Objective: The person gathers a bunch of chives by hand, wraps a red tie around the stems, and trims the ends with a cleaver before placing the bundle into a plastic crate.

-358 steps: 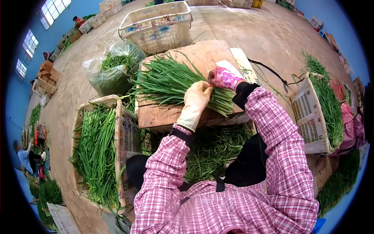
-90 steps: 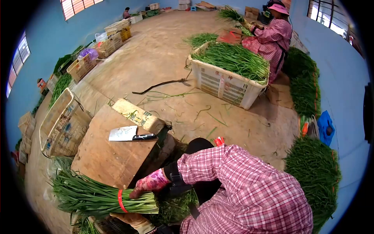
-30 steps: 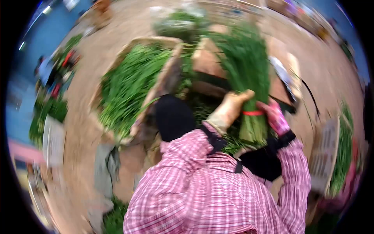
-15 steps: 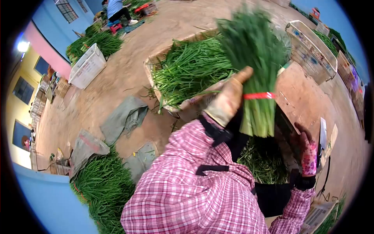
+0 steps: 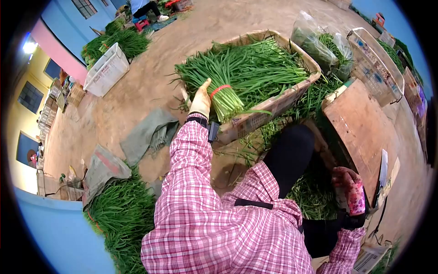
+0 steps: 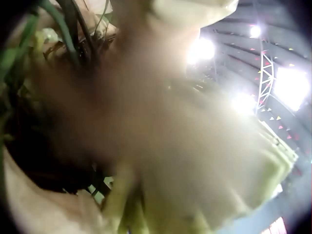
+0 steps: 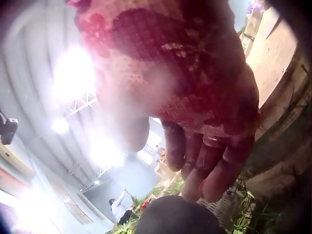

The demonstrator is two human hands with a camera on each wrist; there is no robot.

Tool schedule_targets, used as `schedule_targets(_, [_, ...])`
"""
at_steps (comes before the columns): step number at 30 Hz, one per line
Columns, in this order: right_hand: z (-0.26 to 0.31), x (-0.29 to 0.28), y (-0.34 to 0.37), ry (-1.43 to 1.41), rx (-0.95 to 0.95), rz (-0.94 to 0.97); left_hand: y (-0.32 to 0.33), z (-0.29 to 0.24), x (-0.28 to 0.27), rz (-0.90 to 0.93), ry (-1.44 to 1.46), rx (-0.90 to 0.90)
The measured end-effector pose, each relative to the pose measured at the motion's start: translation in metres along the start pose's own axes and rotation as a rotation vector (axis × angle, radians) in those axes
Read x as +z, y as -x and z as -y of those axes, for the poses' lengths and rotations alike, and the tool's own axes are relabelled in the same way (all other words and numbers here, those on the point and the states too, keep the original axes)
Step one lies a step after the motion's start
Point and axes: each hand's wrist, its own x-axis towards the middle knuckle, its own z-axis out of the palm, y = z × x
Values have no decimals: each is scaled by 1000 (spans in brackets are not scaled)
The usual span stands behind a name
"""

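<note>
A bundle of long green leaves with pale stems (image 5: 227, 104), bound by a red band (image 5: 220, 90), lies at the left front corner of the filled crate (image 5: 269, 109). My left hand (image 5: 200, 101), in a cream glove, grips its near side by the band, thumb up and the other fingers hidden. Blurred pale stems (image 6: 263, 180) fill much of the left wrist view. My right hand (image 5: 350, 189), in a pink patterned glove, hangs beside the wooden board (image 5: 360, 123); its loosely bent fingers (image 7: 209, 165) hold nothing.
A cleaver (image 5: 383, 171) lies along the board's right edge. Behind stand a plastic bag of greens (image 5: 315, 45) and a crate (image 5: 374, 68). Grey cloth (image 5: 148, 134) and piled greens (image 5: 123, 214) lie at left; a white crate (image 5: 107, 71) stands farther off.
My left hand has carried the banded bundle left, from in front of my body to the filled crate's corner. Earlier, both hands held it; the right let go and moved to the board's side.
</note>
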Motion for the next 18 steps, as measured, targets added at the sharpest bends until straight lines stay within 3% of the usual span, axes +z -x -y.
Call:
schedule_targets(2, [1, 4, 0, 37, 6, 13, -31, 8, -19, -73, 53, -124])
schedule_targets(4, [1, 8, -5, 66, -11, 36, -94, 44, -74, 230, -76, 236])
schedule_targets(7, [-1, 7, -6, 100, 67, 68, -75, 32, -58, 1, 8, 120])
schedule_targets(11, [-6, 1, -8, 115, 77, 136, -56, 27, -52, -90, 47, 76])
schedule_targets(15, [10, 9, 2, 110, 97, 102, -40, 23, -36, -117, 84, 45])
schedule_targets(18, [3, 6, 5, 103, 39, 53, -22, 8, -19, 51, 54, 138])
